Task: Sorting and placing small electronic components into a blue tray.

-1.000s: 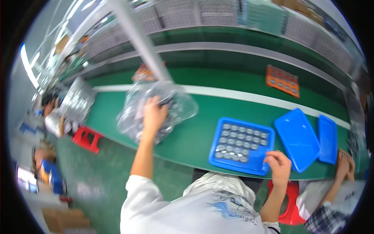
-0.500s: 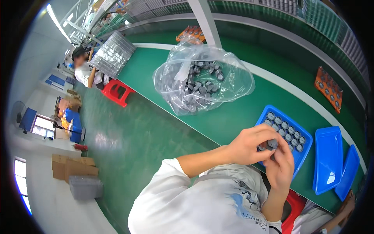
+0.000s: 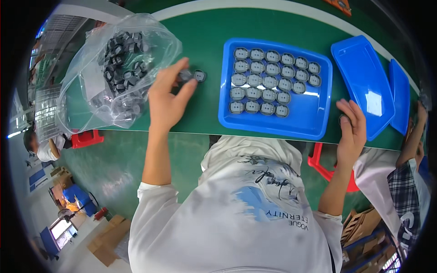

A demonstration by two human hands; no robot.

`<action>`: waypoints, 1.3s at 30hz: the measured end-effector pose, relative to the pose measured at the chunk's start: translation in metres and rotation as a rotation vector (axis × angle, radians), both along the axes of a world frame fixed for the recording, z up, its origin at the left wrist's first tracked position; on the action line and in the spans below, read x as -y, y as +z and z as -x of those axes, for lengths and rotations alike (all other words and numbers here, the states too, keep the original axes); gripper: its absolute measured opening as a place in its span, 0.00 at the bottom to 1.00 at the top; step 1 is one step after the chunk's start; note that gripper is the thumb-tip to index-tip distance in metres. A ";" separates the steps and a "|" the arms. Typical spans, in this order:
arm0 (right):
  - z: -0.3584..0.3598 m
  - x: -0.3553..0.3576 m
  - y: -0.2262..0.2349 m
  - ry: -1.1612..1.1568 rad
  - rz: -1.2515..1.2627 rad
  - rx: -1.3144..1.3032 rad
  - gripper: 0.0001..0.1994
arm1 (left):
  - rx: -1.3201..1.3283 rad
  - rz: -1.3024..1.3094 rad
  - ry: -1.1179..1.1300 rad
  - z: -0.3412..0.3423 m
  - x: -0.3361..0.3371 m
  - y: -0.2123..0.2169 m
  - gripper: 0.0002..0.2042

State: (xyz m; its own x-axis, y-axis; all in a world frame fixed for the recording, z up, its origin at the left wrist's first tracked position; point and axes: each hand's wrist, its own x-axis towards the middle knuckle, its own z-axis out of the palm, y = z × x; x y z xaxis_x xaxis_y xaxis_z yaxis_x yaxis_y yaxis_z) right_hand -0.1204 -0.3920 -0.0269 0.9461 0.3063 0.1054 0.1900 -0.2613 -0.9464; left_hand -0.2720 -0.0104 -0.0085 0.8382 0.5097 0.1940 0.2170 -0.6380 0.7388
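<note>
Pinching small round grey parts (image 3: 193, 75) in the left hand (image 3: 167, 98), beside the blue tray (image 3: 314, 125).
Carry them level toward the open rows; right hand (image 3: 353, 127), fingers loosely curled, steadies the bench (image 3: 205, 45) edge.

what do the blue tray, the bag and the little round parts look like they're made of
Blue tray: looks like glossy moulded plastic, with bright glare streaks on its floor and rounded rims.
Bag: thin clear plastic film, see-through, crinkled and shiny.
Round parts: grey rings with paler faces; metal or plastic, too small to tell. The left hand holds one at its fingertips.
</note>
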 end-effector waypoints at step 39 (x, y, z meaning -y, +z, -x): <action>-0.026 -0.044 0.029 0.376 0.649 0.761 0.12 | 0.256 -0.224 -0.798 -0.079 0.126 0.016 0.12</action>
State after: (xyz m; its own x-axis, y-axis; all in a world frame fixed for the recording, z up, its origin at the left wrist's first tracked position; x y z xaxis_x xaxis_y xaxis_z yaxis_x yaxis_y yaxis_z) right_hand -0.0948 -0.3475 0.0018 0.5332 0.7747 0.3400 0.8455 -0.4741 -0.2458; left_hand -0.1930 -0.1360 0.0071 0.8458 -0.2844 0.4514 -0.5132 -0.6649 0.5427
